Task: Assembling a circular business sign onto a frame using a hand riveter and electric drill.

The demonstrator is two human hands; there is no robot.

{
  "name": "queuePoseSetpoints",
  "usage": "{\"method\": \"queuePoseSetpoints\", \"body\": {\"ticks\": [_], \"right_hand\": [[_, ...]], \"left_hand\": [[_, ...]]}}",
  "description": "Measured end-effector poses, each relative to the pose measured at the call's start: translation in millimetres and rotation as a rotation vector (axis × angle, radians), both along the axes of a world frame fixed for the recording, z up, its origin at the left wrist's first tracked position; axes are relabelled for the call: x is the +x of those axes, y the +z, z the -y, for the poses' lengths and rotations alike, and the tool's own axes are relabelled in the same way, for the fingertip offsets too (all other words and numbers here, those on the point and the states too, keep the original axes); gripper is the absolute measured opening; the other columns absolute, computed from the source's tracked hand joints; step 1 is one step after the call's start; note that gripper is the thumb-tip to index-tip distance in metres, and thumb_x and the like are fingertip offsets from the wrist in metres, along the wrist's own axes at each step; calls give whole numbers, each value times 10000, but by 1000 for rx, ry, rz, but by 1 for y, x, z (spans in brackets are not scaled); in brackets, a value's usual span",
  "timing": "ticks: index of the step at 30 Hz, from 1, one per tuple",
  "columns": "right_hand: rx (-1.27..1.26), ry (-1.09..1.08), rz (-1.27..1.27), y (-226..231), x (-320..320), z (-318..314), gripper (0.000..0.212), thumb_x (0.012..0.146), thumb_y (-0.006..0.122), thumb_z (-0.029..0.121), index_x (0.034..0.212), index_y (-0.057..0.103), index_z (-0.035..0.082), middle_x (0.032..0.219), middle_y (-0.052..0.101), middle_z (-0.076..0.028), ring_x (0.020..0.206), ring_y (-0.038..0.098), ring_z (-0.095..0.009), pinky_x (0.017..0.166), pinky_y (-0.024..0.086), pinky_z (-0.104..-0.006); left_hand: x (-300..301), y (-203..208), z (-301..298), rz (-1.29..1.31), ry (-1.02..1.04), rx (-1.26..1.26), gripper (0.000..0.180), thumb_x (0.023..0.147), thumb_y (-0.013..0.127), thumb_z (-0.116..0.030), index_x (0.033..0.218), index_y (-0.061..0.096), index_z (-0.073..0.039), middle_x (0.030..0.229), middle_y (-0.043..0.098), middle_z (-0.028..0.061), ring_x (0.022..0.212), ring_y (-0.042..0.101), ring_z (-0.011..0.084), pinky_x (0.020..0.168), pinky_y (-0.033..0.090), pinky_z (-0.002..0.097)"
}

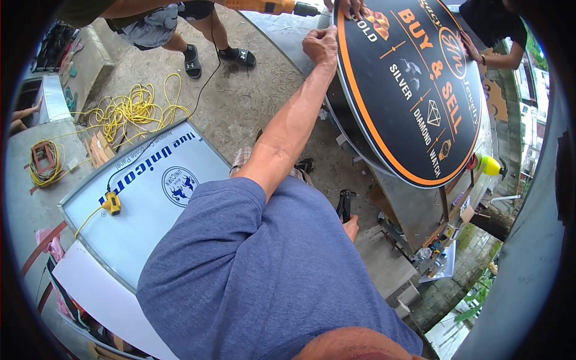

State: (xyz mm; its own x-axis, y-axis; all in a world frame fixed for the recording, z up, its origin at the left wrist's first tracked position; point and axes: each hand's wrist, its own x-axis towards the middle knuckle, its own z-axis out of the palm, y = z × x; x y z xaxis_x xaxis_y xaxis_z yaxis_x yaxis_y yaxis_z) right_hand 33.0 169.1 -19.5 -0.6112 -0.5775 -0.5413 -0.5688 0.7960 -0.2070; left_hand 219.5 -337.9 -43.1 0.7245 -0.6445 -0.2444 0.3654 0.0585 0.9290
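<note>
A large round black sign (414,102) with an orange border and printed lettering lies tilted on a work surface at the upper right. My left arm reaches out to it, and my left hand (321,45) is closed at its left edge, the fingers curled against the rim. Low beside my body, my right hand (351,227) grips a black plier-like hand tool (344,205); my torso hides part of that hand. Near my left hand, a co-worker's hand (354,8) rests on the sign's top edge. Another person's hand (471,48) touches its right side.
A yellow power drill (271,6) is at the top. Tangled yellow cord (135,108) lies on the concrete floor near a person's sandals (239,57). A pale framed panel (150,198) carries a yellow plug connector (112,204). A yellow-green spray bottle (490,165) stands beyond the sign.
</note>
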Motion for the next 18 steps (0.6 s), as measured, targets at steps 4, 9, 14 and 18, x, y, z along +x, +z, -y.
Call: {"method": "queuePoseSetpoints", "body": {"ticks": [4, 9, 14, 18], "right_hand": [[71, 68, -21, 10, 19, 26, 709, 643, 825, 316, 1176, 553, -63, 952, 708, -211, 886, 707, -360, 825, 537, -426], [106, 124, -27, 21, 31, 52, 709, 640, 819, 314, 1184, 555, -57, 968, 717, -211, 895, 715, -355, 828, 542, -425], [98, 162, -28, 19, 38, 57, 713, 633, 829, 337, 1176, 562, -41, 959, 726, -189, 888, 719, -344, 820, 547, -420], [80, 156, 6, 12, 39, 51, 706, 632, 832, 345, 1170, 565, -27, 959, 729, -179, 886, 721, -338, 817, 548, -422]], "left_hand": [[1, 2, -2, -32, -32, 5, 216, 762, 832, -168, 692, 714, -1, 677, 712, 78, 611, 641, 142, 628, 529, 325], [4, 7, -5, -41, -58, 4, 212, 764, 828, -173, 688, 712, -13, 676, 713, 76, 596, 644, 145, 613, 530, 325], [5, 11, -7, -46, -85, 19, 201, 774, 843, -129, 708, 714, 11, 681, 700, 51, 599, 599, 108, 606, 509, 305], [5, 10, -7, 3, -74, 48, 213, 772, 842, -156, 700, 717, 1, 673, 703, 60, 592, 617, 122, 601, 518, 311]]}}
